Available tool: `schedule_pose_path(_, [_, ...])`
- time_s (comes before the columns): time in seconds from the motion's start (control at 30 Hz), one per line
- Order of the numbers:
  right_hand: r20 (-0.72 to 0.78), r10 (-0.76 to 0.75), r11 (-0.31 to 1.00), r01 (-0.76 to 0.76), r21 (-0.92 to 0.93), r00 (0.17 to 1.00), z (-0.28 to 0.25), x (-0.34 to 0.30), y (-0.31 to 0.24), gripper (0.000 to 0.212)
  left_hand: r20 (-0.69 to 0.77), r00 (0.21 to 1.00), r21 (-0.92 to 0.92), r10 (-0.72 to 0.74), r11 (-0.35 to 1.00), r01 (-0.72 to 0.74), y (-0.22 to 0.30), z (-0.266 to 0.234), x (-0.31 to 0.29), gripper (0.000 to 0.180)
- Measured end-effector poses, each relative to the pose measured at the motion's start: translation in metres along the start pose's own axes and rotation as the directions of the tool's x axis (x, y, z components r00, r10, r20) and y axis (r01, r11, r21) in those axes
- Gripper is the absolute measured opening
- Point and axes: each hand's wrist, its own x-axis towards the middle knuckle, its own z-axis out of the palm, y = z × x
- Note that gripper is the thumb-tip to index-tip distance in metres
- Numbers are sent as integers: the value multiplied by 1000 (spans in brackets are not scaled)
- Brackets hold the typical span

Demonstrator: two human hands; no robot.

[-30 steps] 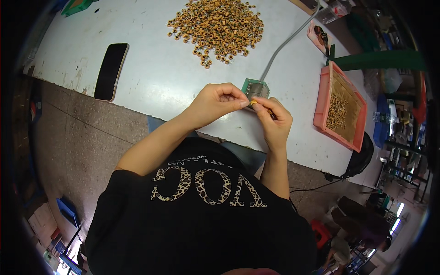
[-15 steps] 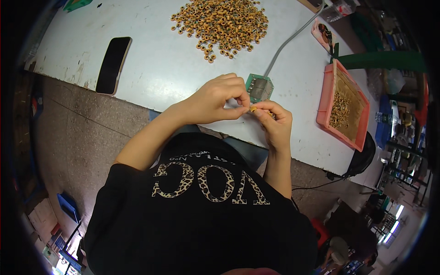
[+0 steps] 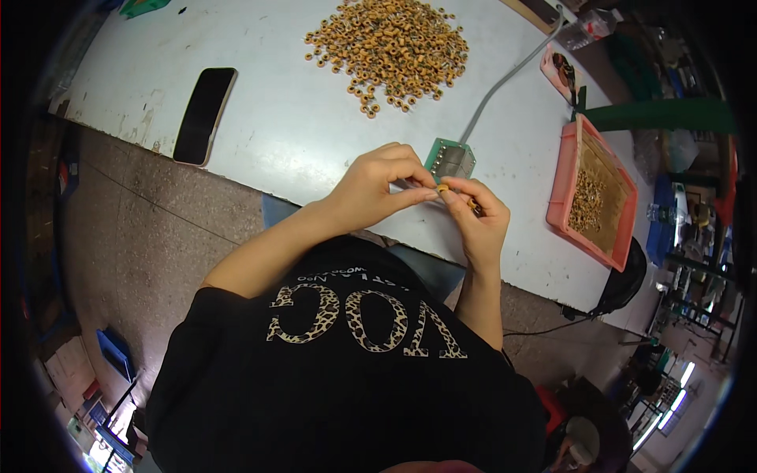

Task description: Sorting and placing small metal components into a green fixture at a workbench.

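Just above the table's near edge, both my hands meet. My right hand (image 3: 485,225) pinches a small yellow ring-shaped coil (image 3: 443,188) between thumb and forefinger. Further small yellow coils (image 3: 475,206) show tucked in its curled fingers. My left hand (image 3: 378,185) comes in from the left, thumb and forefinger closed together right at the coil. Whatever thin part those left fingertips grip is too small to make out. Directly beyond the hands lies a green-edged block with a grey metal top (image 3: 452,160), joined to a grey cable (image 3: 505,85).
A big heap of yellow ring coils (image 3: 394,49) covers the far middle of the white table (image 3: 276,102). At left lies a dark phone (image 3: 205,117). On the right stands a pink tray (image 3: 561,177) with small pieces in it. A clear plastic bottle (image 3: 587,30) lies far right.
My left thumb and forefinger have straightened and come together at the coil; before, the forefinger was more bent. The right hand keeps its pinch. The whole view has shifted slightly.
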Motion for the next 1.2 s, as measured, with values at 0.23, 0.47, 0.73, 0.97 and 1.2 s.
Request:
schedule_pose_path(0.23, [-64,-39,998,35,-50,997,-6,1,1,17,6,983,388,185,905,-172,-10,-17,9,15])
schedule_pose_path(0.47, [-196,-98,988,73,-134,976,-19,11,8,15,-107,988,813,110,581,23,-44,-37,18,20])
schedule_pose_path(0.73, [-198,-244,925,167,-340,949,-24,20,24,12,-63,974,770,219,632,-92,-34,-15,4,17])
schedule_pose_path(0.97, [-143,-345,849,244,-468,928,-20,22,20,12,-62,980,713,189,696,-89,-29,-19,7,14])
schedule_pose_path(1.2, [-89,-383,774,267,-574,920,-18,23,19,13,-210,978,392,-15,915,99,-15,-16,9,12])
